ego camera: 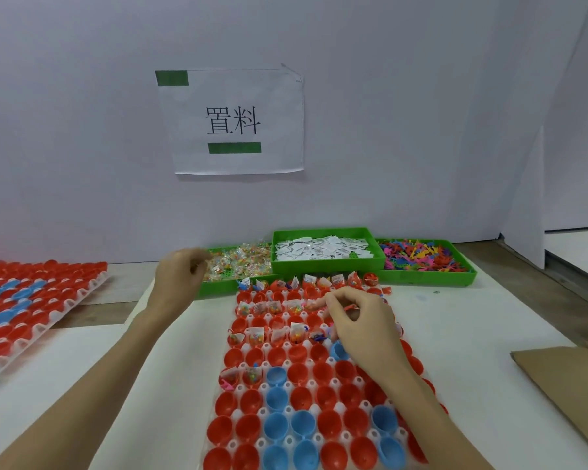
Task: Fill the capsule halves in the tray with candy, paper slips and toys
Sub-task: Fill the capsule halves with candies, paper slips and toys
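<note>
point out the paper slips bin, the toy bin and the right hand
paper slips bin (326,263), head view, on its green front wall
toy bin (431,277), head view, on its green front wall
right hand (360,320), head view, on the back of the hand

Even, diffuse lighting throughout; no glare. Soft, faint shadows lie under the forearms at lower centre. Wide-angle distortion bends the frame edges. Slight motion blur on the left hand at centre; the spare tray at far left appears soft.
</note>
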`<state>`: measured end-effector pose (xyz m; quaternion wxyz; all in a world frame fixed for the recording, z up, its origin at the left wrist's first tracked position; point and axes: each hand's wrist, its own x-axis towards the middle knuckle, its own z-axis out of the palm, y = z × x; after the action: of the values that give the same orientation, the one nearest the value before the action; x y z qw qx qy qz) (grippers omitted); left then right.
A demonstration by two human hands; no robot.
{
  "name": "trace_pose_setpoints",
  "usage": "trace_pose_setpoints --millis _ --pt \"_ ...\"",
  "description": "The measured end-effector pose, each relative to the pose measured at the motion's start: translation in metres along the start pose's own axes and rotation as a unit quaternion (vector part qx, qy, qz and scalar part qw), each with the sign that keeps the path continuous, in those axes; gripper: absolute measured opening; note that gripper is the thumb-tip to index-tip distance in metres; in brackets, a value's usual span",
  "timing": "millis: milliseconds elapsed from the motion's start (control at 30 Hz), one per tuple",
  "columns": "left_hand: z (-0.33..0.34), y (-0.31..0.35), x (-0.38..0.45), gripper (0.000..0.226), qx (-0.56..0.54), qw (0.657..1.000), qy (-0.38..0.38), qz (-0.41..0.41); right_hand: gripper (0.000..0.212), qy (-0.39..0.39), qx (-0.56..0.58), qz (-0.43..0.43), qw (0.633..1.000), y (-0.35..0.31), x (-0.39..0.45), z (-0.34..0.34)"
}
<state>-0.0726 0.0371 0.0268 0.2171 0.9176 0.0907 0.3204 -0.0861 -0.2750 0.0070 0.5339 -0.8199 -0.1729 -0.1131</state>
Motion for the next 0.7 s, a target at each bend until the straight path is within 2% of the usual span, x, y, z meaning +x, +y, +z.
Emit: trace_pose_setpoints --millis 67,200,400,500,600,700 --pt "0.001 0.013 -0.022 0.02 -0.107 0.992 0.025 -0.056 0.021 0.008 -0.001 0.004 1.0 0.002 0.002 -0.003" --pt "0.005 0.034 -0.073 0.031 -0.276 0.953 0.007 -0.123 0.02 0.014 -0.019 0.015 1.0 0.006 0.006 -0.007" --pt "-0.001 0.056 -0.098 0.032 -0.405 0.897 -0.052 -0.168 0.016 0.053 -0.029 0.017 0.998 0.005 0.018 -0.023" --pt "-0.003 0.061 -0.1 0.035 -0.45 0.868 -0.083 -0.193 0.015 0.023 -0.08 0.023 0.996 0.003 0.038 -0.021" --pt "-0.003 0.064 -0.103 0.027 -0.472 0.854 -0.105 -0.191 0.023 -0.006 -0.173 -0.002 0.985 0.001 0.074 -0.005" --pt "-0.005 0.067 -0.105 0.018 -0.483 0.852 -0.1 -0.172 0.034 -0.094 -0.284 -0.037 0.954 -0.004 0.115 0.011"
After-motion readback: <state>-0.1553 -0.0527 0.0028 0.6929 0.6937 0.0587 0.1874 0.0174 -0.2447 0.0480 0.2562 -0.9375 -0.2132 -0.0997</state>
